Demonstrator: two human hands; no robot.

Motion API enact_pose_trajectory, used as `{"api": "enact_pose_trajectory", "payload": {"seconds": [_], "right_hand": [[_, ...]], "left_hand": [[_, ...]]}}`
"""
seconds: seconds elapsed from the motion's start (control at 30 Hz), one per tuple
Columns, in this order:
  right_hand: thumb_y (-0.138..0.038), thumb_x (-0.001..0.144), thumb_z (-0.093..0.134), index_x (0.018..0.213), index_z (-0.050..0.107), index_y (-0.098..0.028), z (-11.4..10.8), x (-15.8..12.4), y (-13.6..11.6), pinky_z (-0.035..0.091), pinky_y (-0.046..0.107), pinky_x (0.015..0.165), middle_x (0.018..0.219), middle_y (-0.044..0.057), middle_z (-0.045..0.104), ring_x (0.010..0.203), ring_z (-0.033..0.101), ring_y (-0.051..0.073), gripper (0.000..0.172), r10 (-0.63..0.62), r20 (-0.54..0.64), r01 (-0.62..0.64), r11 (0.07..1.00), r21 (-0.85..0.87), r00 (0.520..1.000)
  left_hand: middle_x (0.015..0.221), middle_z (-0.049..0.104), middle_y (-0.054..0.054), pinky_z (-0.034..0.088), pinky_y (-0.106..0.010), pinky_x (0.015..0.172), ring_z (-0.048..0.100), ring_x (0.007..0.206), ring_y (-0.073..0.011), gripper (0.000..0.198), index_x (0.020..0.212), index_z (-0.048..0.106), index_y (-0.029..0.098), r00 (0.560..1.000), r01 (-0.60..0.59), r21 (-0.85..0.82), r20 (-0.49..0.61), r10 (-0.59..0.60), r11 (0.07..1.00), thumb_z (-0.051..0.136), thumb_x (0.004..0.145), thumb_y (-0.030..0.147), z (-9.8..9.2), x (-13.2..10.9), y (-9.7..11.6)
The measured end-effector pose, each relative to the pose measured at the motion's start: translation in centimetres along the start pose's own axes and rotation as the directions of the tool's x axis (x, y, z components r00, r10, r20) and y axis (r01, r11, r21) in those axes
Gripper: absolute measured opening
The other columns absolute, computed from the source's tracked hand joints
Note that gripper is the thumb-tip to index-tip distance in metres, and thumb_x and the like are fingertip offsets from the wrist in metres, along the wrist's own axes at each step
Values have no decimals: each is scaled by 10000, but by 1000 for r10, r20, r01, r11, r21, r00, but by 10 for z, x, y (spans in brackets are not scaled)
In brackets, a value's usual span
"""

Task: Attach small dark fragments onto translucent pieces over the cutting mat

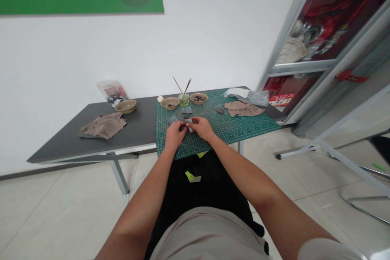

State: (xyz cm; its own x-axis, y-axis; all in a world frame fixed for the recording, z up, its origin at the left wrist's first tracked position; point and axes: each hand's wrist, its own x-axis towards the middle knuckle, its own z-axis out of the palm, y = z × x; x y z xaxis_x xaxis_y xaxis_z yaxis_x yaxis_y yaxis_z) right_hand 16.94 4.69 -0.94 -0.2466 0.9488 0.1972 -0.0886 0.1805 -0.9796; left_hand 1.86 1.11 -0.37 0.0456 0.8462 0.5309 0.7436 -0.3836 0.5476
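Over the front part of the green cutting mat [213,130], my two hands meet with fingers bent and nearly touching. My left hand [174,135] is closed on a small dark brown piece [182,127], whose kind I cannot make out. A small grey sheet [188,121], like sandpaper, is pinched in my right hand [201,127]. My fingers hide much of both. Just beyond my left hand lies a blue-grey sheet [172,119], and another grey square [187,110] lies farther back on the mat.
Along the back stand a bowl [170,104], a glass with brushes [184,99] and a bowl of dark pieces [198,98]. To the right lie a brown cloth [243,108] and a plastic bag [256,97]. Leftward are another cloth [103,126], bowl [126,107] and clear tub [111,91].
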Motion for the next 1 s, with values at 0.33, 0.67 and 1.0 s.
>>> {"api": "enact_pose_trajectory", "payload": {"seconds": [0.33,0.67,1.0], "right_hand": [[-420,604,783,823,665,-139,1,-3,-6,458,244,511,685,5,655,551,563,118,375,7,-12,-7,999,43,1000],[-427,623,761,848,677,-141,1,-4,-5,475,243,518,702,15,674,566,581,125,374,11,-39,-10,1000,14,999],[-427,623,778,860,685,-135,0,-4,-5,496,256,523,708,28,683,578,590,134,387,24,-44,-22,999,34,999]], "left_hand": [[893,701,-36,492,-298,794,640,838,-180,108,896,678,204,1000,12,-21,13,-12,1000,600,822,219,1,-1,-3],[875,697,-34,491,-295,783,638,828,-178,103,882,673,203,999,30,-25,15,-30,999,597,818,229,1,-1,-4],[885,704,-38,491,-307,809,643,847,-185,126,897,677,201,998,48,-63,30,-46,997,593,803,210,0,-1,-2]]}}
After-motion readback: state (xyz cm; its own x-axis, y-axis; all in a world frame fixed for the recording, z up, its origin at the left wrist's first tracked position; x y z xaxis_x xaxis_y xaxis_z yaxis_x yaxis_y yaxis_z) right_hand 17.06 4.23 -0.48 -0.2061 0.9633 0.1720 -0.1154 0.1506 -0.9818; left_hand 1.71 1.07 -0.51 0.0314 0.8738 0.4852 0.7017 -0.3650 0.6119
